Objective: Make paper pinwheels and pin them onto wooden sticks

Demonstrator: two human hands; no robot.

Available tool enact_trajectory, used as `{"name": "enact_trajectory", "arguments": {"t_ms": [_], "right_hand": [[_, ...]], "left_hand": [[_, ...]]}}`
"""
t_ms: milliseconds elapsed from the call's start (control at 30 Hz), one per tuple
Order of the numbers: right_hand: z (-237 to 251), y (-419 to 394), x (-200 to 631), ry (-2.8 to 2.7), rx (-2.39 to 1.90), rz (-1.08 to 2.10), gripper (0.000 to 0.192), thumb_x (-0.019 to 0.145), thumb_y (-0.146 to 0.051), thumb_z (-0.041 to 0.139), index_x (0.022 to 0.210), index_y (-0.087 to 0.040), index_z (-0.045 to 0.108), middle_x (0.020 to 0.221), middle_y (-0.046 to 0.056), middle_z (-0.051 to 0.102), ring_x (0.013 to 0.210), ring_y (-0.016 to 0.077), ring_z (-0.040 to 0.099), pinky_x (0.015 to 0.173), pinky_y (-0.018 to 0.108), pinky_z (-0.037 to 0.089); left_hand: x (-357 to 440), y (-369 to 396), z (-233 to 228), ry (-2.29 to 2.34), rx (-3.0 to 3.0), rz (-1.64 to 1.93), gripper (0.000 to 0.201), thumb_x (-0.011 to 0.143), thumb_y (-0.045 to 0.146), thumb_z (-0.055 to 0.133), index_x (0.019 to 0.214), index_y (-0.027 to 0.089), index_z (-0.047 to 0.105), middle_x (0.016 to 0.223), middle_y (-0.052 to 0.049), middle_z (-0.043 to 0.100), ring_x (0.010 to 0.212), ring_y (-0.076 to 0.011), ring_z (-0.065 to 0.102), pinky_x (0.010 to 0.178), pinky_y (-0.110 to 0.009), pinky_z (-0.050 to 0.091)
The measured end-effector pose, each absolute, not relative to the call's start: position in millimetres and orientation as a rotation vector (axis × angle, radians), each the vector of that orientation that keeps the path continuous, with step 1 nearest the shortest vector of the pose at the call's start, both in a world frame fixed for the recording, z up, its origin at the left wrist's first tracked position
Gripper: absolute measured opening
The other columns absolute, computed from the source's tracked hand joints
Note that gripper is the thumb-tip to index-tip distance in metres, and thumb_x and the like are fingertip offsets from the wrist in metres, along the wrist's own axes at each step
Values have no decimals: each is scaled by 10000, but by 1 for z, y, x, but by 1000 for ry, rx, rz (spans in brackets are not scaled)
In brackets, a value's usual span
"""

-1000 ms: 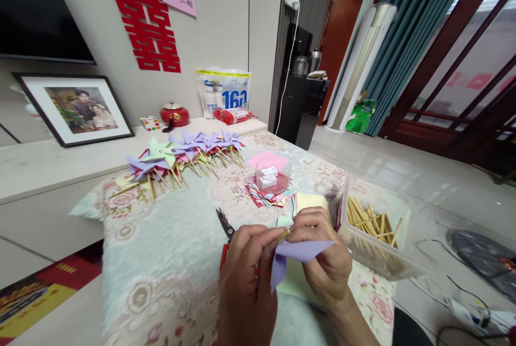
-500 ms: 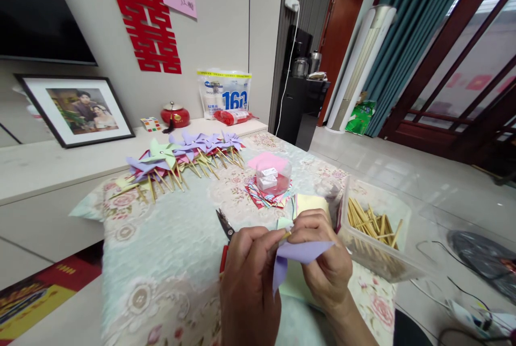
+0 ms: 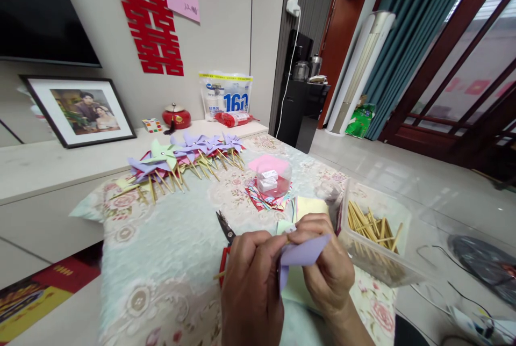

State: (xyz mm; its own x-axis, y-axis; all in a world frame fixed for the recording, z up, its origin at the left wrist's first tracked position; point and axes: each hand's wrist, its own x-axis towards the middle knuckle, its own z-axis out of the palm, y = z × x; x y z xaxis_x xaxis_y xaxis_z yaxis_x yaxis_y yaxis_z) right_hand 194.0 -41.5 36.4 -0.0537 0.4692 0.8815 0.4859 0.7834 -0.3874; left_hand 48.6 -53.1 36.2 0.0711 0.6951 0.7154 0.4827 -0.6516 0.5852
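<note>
Pinched between the fingertips of both hands, a folded piece of lilac paper (image 3: 300, 253) sits low in the near middle of the view, just above the table edge. The right hand (image 3: 328, 268) closes thumb and fingers on its upper fold, while the left hand (image 3: 252, 281) presses its fingertips together around a thin wooden stick (image 3: 220, 275) whose near end pokes out to the left. The paper is pale purple, creased, with one flap hanging down between the hands. Where stick meets paper is hidden behind the fingers, and both wrists are cut off by the bottom edge. Red-handled scissors (image 3: 224, 238) lie just beyond the left hand, partly covered by it. To the right stands a clear plastic box of sticks (image 3: 373, 233); farther off are a small clear container on coloured paper squares (image 3: 272, 182) and a row of finished paper pinwheels (image 3: 181, 155). All rest on a pale floral tablecloth (image 3: 169, 244), in a room with a framed photograph (image 3: 78, 109) at far left and teal curtains (image 3: 407, 29) at far right.
</note>
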Motion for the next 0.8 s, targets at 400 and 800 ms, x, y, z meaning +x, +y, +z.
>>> {"name": "enact_trajectory", "arguments": {"t_ms": [400,800], "right_hand": [[35,-43,194,-1645,-788,-49,362,814,70,492,1036,-187,618,898,45,593,885,209,539,751,391,456],[37,-43,193,-1673,-804,-97,322,806,57,456,983,-176,589,857,45,580,871,211,535,763,395,454]], "left_hand": [[54,-57,41,1181,2093,1650,181,959,156,467,992,264,609,916,-20,618,873,-165,599,748,-259,473],[55,-57,42,1141,2123,1625,253,915,72,428,982,252,594,904,-34,599,857,-189,559,742,-300,447]]}}
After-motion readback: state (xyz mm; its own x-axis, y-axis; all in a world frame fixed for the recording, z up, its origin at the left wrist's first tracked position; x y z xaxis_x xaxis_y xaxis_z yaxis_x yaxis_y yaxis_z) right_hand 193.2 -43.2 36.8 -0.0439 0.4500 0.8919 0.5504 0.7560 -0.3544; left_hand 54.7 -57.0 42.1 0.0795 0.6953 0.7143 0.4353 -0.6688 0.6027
